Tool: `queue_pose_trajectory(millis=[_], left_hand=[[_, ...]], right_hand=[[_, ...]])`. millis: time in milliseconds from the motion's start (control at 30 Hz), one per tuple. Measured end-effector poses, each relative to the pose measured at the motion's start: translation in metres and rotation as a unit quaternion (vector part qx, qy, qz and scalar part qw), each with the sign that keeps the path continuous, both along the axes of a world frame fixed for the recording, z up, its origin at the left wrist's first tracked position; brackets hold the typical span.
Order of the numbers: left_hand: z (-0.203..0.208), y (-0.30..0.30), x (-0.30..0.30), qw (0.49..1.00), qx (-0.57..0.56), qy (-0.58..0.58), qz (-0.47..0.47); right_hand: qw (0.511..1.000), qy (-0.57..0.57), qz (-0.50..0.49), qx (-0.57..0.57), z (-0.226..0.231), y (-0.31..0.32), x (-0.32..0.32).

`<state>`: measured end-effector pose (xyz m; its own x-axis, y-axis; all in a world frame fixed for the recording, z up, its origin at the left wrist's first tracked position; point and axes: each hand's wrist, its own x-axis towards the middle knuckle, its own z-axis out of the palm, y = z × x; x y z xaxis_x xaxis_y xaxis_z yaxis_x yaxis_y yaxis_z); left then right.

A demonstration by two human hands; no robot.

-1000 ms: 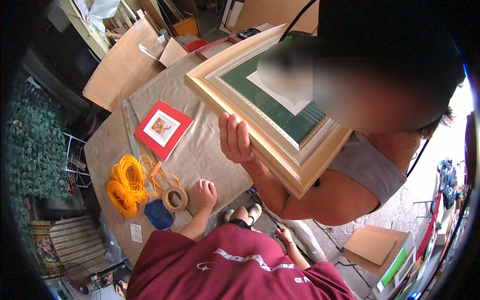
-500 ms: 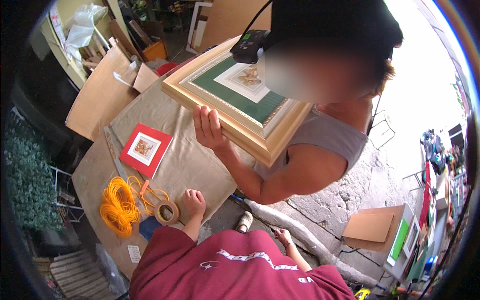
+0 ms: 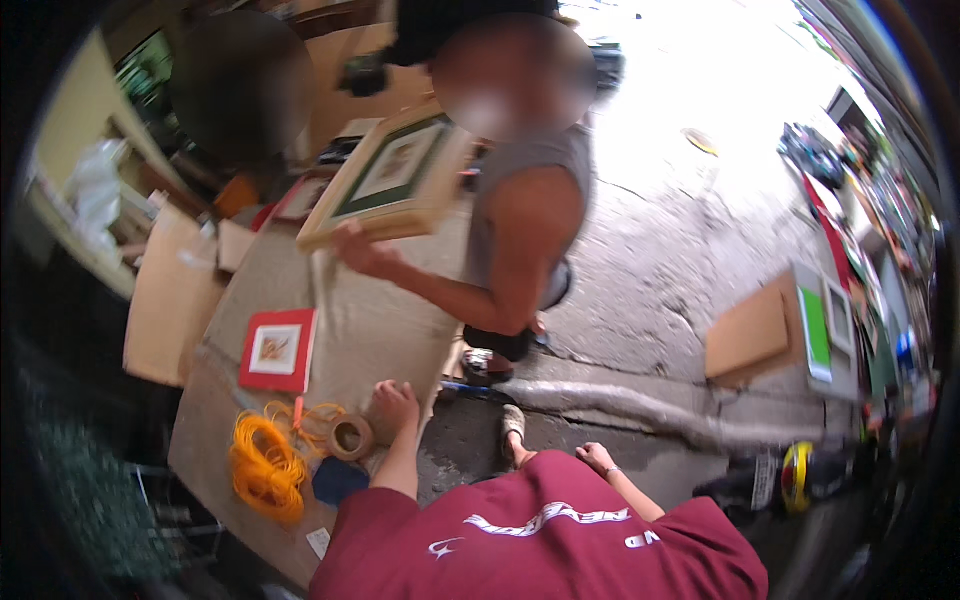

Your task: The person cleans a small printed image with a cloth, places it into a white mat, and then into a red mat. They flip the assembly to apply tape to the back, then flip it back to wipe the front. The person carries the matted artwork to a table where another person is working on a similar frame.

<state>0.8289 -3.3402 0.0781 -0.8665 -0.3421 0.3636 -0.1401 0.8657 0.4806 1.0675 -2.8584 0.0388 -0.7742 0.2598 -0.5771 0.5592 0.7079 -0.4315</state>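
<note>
My left hand lies on the cloth-covered table edge with its fingers loosely spread, holding nothing. Just left of it is a roll of brown tape, apart from the fingers. A coil of orange cord and a dark blue piece lie beyond the tape. Low at my right side hangs my right hand, its fingers curled; what they hold, if anything, is hidden. Across the table corner, a person's hand grips a gold-framed picture with a green mat.
A small red-matted picture lies on the table. The person in a grey sleeveless top stands at its far right side. Cardboard and frames lean at the right. A pale ridge crosses the ground.
My view has shifted. The person has moved farther off with the gold-framed picture, turning side-on to me. My left hand stays on the table edge, its fingers now more spread.
</note>
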Motion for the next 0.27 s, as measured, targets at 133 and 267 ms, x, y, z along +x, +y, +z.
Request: queue_pose_trajectory(millis=[133,267], left_hand=[[-0.029,0.013,0.052,0.997,-0.011,-0.048,-0.066],[-0.015,0.042,0.096,0.98,-0.021,-0.149,-0.13]], right_hand=[[0.998,-0.045,-0.031,-0.026,-0.028,-0.006,0.098],[0.988,-0.13,-0.083,-0.031,-0.046,-0.007,0.186]])
